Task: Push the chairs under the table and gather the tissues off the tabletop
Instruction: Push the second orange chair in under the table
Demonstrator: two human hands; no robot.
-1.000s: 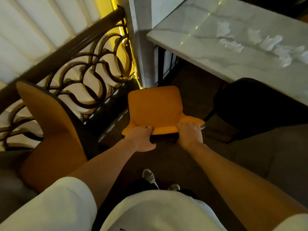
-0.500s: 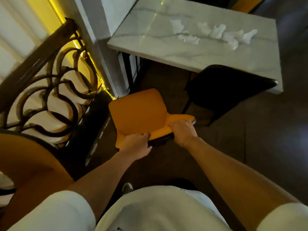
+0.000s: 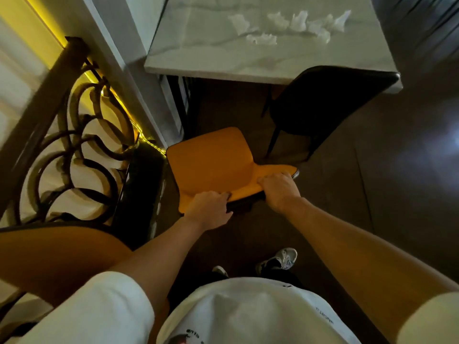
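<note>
An orange chair (image 3: pixel 211 160) stands on the dark floor, a little short of the marble table (image 3: pixel 213 58). My left hand (image 3: pixel 208 209) grips the top edge of its backrest on the left. My right hand (image 3: pixel 279 191) grips the same edge on the right. Several crumpled white tissues (image 3: pixel 288 27) lie in a row across the tabletop. A black chair (image 3: pixel 323 103) stands to the right, its backrest touching the table's front edge.
A second orange chair (image 3: pixel 57 254) stands close at my left. Behind it runs a dark scrolled railing (image 3: pixel 74 125) with a yellow light strip. A white pillar (image 3: pixel 119 58) stands at the table's left corner. My shoes (image 3: pixel 280 260) are behind the chair.
The view has swung so the table now lies straight ahead. The orange chair sits nearer the table, with both hands holding the backrest throughout.
</note>
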